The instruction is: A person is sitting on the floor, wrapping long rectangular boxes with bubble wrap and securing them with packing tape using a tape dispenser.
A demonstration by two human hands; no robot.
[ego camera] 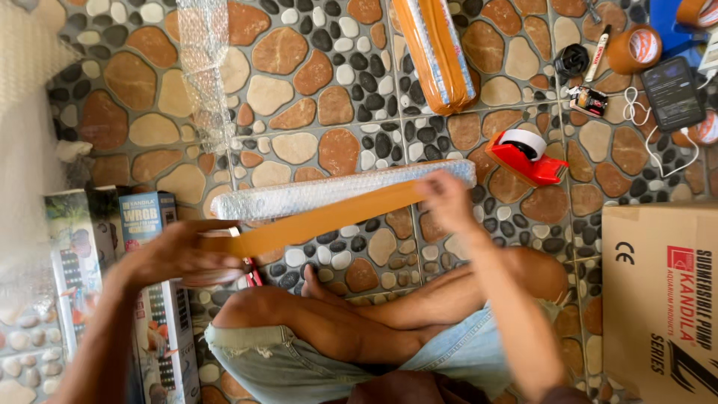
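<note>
Between the two hands, one strip of brown packing tape (329, 219) is stretched taut above the pebble-pattern tiled floor (314, 82). Left hand (183, 254): closed around the roll end of the tape; the roll itself is mostly hidden under the fingers. Right hand (447, 198): pinching the free end of the tape, blurred. One long bubble-wrapped parcel (299, 196) lies on the floor just behind the strip. Further items, counted: one red tape dispenser (527, 157) near the right hand; one long parcel wrapped in brown tape (436, 52) at the top; one sheet of bubble wrap (203, 67) at upper left; one brown cardboard carton (662, 299) at right; printed product boxes (149, 299) at left, count unclear. One dark tablet (673, 93) lies at upper right.
</note>
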